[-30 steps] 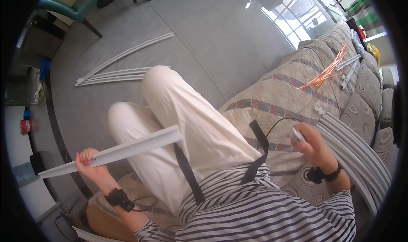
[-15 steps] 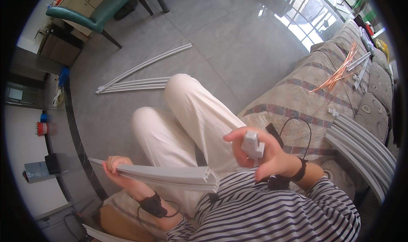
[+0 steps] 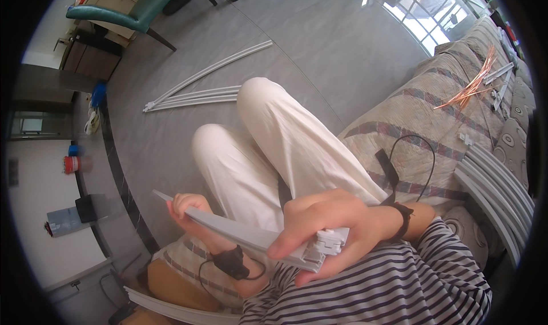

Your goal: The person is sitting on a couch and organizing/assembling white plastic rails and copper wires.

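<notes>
My left hand (image 3: 191,212) is wrapped round a long pale grey plastic rail (image 3: 242,229), which slants across my lap with its cut, channelled end toward the right. My right hand (image 3: 337,215) is closed at that end, thumb and fingers about the rail's tip. In it sits a small white plastic end piece (image 3: 330,242), right at the open profile. The palm and fingers partly hide the join, so I cannot tell whether the piece is inside the channel or only against it.
Several similar rails (image 3: 208,71) lie on the grey tiled floor beyond my knees. On the couch (image 3: 394,119) at the right are a bundle of grey rails (image 3: 495,183) and loose copper wires (image 3: 471,88). A green chair (image 3: 145,13) stands far left; more rails (image 3: 171,309) lie at lower left.
My right hand has come down and left with the end piece, from apart to the rail's end. The whole view has shifted slightly; my left hand keeps its hold on the rail.
</notes>
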{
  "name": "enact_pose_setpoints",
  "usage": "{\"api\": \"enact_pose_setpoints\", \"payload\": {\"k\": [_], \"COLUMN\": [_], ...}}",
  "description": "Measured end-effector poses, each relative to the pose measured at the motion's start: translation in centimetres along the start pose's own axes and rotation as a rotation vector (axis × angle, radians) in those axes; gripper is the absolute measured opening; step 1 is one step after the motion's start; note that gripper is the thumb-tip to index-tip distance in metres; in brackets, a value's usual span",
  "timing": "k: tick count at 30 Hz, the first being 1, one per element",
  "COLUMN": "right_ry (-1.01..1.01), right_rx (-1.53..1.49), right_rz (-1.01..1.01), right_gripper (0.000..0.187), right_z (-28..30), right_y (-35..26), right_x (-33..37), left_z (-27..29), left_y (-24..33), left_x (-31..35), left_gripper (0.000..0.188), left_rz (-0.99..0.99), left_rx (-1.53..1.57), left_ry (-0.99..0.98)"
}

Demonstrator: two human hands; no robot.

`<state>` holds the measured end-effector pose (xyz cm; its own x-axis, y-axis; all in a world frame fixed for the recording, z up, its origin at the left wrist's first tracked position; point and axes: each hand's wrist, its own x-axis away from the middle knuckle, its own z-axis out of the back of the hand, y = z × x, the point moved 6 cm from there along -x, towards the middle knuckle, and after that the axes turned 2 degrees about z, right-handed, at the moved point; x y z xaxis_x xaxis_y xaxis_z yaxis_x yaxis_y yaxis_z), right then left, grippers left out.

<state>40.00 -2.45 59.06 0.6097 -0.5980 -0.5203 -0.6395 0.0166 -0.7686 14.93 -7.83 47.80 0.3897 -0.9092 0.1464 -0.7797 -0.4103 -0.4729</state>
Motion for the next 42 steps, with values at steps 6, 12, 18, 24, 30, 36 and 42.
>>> {"api": "enact_pose_setpoints", "payload": {"k": [6,12,18,24,30,36,42], "right_ry": [-0.021,-0.012,-0.030,-0.010,0.183,0.374,0.475], "right_rx": [0.036,0.012,0.013,0.136,0.190,0.283,0.178], "right_rz": [-0.007,0.019,-0.029,-0.045,-0.122,-0.241,-0.333], "right_gripper": [0.038,0.035,0.037,0.037,0.038,0.037,0.039], "right_z": [-0.4,-0.2,0.3,1.6,5.9,8.7,9.7], "right_y": [-0.1,0.1,0.3,0.6,0.1,-0.7,0.4], "right_x": [-0.1,-0.1,0.4,1.9,4.8,5.8,4.6], "left_z": [0.2,0.6,0.8,1.5,-0.2,-4.2,-9.1], "left_y": [0.9,1.1,1.4,2.0,10.9,13.0,16.9], "left_x": [-0.1,-0.3,-0.4,-0.7,-1.1,1.1,2.2], "left_gripper": [0.032,0.032,0.031,0.027,0.007,0.019,0.022], "left_rz": [-0.039,-0.059,-0.066,-0.021,-0.335,-0.288,-0.201], "left_rx": [0.067,0.091,0.075,-0.009,-0.262,-0.311,-0.435], "left_ry": [-0.036,-0.026,-0.053,-0.104,-0.110,-0.205,-0.362]}}
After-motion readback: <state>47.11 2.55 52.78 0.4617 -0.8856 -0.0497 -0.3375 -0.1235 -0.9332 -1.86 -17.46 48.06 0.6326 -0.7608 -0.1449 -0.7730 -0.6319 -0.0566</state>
